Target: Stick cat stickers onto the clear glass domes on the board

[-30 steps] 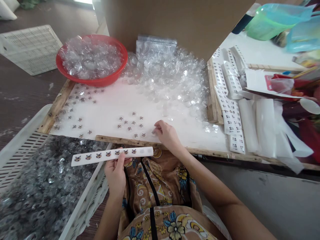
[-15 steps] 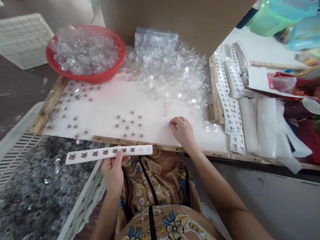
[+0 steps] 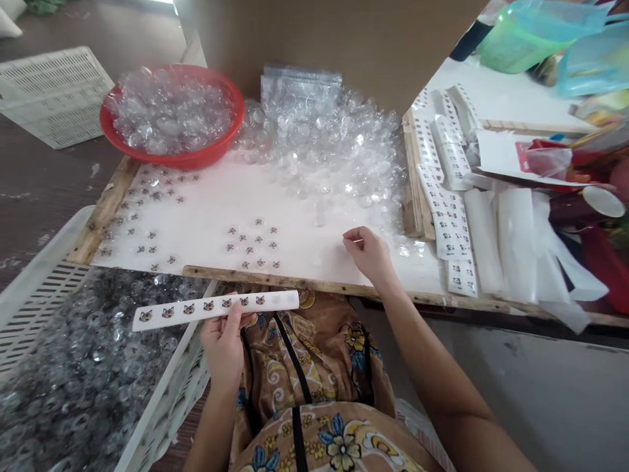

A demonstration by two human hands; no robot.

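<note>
Long white strip printed with cat faces [image 3: 216, 309] points toward right hand [image 3: 372, 257]

The left hand [image 3: 226, 342] pinches the strip right of its middle, before the brown wooden table edge [image 3: 314, 283]; its long axis runs crosswise. Beyond its right end, over the white tabletop [image 3: 304, 252], the right hand's fingers curl close together, nearer the clear plastic discs [image 3: 344, 154]; whether they hold anything cannot be told.
</note>
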